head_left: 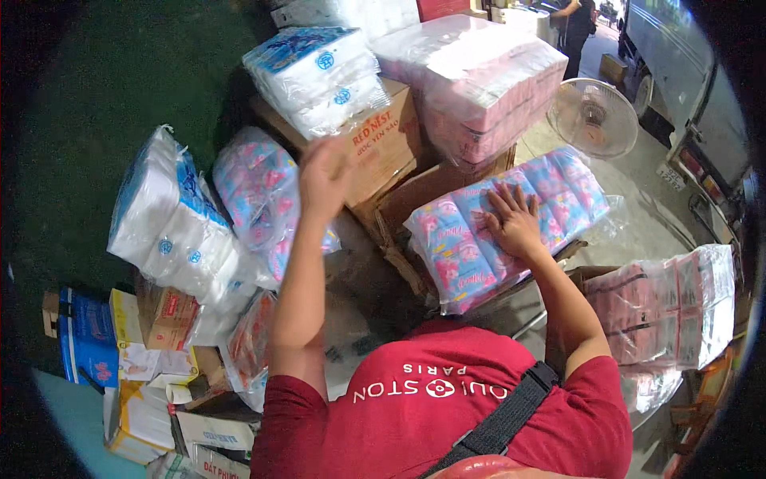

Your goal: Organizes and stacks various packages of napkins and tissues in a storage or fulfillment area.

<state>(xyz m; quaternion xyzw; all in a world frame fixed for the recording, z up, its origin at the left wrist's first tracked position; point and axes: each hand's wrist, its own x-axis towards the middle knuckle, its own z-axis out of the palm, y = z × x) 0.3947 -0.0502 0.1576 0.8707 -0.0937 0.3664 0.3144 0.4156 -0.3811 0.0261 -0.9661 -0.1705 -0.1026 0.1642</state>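
My right hand (515, 221) lies flat, fingers spread, on a long plastic-wrapped bundle of blue-and-pink flowered packs (479, 255). The bundle rests tilted over an open cardboard box (431, 195). My left hand (325, 180) is raised beside a closed brown carton (387, 136), just below a clear-wrapped bundle of white packs (319, 76). Motion smears its fingers, and I cannot make out anything in them. Left of that forearm stands another flowered bundle (255, 180), next to a second white-and-blue bundle (171, 215).
Behind the boxes sits a large pink wrapped bundle (479, 88). A standing fan (592, 118) and a parked vehicle (678, 72) are at the right. More pink wrapped packs (662, 307) stand near my right elbow. Small boxes (88, 335) crowd the lower left. A person (576, 36) stands far off.
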